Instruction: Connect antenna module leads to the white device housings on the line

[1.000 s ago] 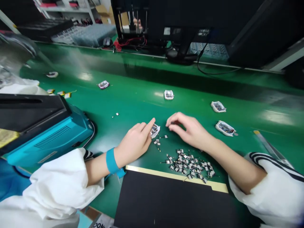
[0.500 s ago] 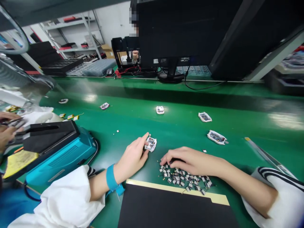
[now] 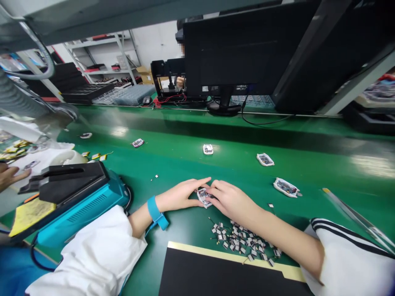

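Note:
A small white-rimmed circuit unit lies on the green bench between my hands. My left hand, with a blue band at the wrist, grips its left side between fingers and thumb. My right hand is over the unit's right side, fingertips drawn together against it; whatever they hold is too small or hidden to make out. Below my right forearm lies a pile of small grey parts with thin leads, beside a black sheet with a yellow edge.
Similar units sit in a spaced row farther back. Tweezers lie at right. A teal and black device stands at left, beyond it another person's hand. A monitor stands behind.
My right hand has moved from the pile of grey parts up and left to the unit. The unit and my left hand sit slightly farther right, and the camera view has shifted.

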`<state>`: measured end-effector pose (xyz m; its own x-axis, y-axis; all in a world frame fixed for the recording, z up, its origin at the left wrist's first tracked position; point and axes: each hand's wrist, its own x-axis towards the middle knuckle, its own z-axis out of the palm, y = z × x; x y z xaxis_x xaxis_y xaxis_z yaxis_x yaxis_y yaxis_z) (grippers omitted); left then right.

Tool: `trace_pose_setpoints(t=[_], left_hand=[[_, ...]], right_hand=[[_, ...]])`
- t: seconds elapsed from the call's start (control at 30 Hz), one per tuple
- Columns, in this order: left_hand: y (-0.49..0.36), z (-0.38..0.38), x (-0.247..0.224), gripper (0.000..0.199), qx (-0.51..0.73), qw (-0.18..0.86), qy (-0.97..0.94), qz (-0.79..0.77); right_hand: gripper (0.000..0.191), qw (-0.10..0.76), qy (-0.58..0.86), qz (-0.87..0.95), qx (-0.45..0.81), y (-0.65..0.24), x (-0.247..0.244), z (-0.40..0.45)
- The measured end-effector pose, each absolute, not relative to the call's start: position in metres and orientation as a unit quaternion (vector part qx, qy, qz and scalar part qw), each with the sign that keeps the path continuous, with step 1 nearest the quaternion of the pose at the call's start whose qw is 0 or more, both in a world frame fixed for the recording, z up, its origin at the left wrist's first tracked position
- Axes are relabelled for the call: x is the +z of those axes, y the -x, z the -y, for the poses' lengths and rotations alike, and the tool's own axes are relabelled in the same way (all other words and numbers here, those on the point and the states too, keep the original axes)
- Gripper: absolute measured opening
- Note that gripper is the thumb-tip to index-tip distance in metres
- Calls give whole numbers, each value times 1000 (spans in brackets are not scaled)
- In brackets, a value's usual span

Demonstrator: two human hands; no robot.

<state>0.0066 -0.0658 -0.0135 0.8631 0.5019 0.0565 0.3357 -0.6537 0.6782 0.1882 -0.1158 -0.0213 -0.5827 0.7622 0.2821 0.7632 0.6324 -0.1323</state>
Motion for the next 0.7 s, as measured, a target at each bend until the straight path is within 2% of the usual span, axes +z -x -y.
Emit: trace_pose_setpoints(t=[0.13,0.3,0.5,0.7], left_hand=[[-6,69,-21,64,148,317,-907,-234],[-12,76,-27,61,218,305,-881,-287],[-17,84,-31,62,299,396,-815,-300],[-17,84,-28,65,311,428,-792,-305]], right_hand=[[10,138,410,890,-146,-185,-29,124],[3,124,448,875,-137,-182,-23,123],[7,158,440,873,-138,-185,-14,115],[21,204,384,882,-180,-188,-18,109]])
